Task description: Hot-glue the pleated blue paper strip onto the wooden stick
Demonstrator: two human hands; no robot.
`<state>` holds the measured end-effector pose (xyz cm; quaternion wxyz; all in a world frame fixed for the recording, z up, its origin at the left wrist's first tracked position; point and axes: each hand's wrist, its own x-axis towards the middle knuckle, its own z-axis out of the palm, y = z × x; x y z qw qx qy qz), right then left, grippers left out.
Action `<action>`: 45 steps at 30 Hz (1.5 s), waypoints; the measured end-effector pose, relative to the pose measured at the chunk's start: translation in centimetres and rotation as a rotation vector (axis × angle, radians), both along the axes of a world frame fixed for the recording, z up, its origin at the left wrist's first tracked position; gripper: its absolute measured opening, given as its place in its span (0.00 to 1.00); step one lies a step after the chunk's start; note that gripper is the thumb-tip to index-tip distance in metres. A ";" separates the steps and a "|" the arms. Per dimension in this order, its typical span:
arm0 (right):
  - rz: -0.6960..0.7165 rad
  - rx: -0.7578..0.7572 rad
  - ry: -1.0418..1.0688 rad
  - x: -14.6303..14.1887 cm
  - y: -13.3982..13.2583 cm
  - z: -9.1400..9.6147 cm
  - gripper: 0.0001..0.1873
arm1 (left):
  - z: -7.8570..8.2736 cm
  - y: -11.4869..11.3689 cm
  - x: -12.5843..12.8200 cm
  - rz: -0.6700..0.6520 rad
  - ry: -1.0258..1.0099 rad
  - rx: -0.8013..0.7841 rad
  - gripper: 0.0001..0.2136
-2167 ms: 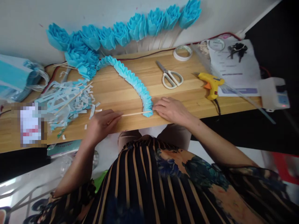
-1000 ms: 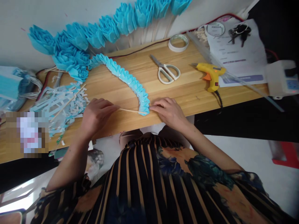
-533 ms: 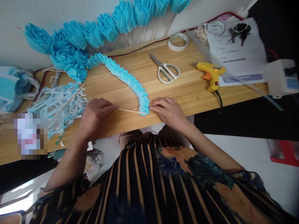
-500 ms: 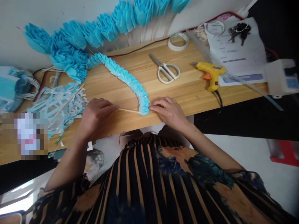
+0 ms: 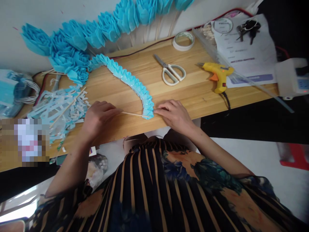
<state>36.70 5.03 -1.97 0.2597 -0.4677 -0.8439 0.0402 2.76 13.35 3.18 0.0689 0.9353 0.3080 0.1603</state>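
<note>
A thin wooden stick [image 5: 132, 113] is pinched at one end by my left hand [image 5: 100, 116]; its far end lies on the near end of a long folded blue strip [image 5: 131, 82]. That pleated strip curves across the table from the pile of blue flowers at the back left. Thumb and index finger of my right hand [image 5: 174, 113] are closed at the strip's near right edge. What they hold, if anything, is too small to make out.
Scissors [image 5: 172, 72], a tape roll [image 5: 183, 42] and a yellow glue gun [image 5: 218, 75] lie right of the strip. Blue and white scraps [image 5: 64, 111] are heaped left. Blue flowers [image 5: 107, 27] line the wall. Keys [image 5: 248, 29] rest on a paper sheet [image 5: 246, 54].
The view has shifted very slightly. Both hands, the stick and the blue strip keep nearly the same positions.
</note>
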 end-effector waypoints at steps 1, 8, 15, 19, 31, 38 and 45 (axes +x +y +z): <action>-0.001 -0.011 0.001 0.0 0.0 0.0 0.15 | 0.0 0.1 0.0 -0.015 -0.002 0.021 0.15; 0.016 0.082 0.023 0.0 0.1 -0.3 0.14 | 0.5 0.6 0.3 -0.087 0.084 0.127 0.17; 0.000 0.011 0.151 0.1 -0.7 0.7 0.16 | 0.7 0.3 0.0 -0.047 0.178 0.099 0.18; -0.055 0.033 0.164 0.3 -2.9 1.0 0.14 | -0.5 -2.8 0.6 -0.005 0.121 0.049 0.16; -0.157 0.066 0.070 0.0 -4.7 0.5 0.13 | -4.1 -8.7 3.2 0.216 -0.262 0.018 0.07; -0.144 0.007 0.098 -0.6 -4.2 0.9 0.13 | -4.3 -8.8 3.1 0.215 -0.273 -0.009 0.08; -0.134 -0.001 0.106 -0.7 -4.2 0.6 0.14 | -4.4 -8.7 3.1 0.211 -0.260 0.012 0.08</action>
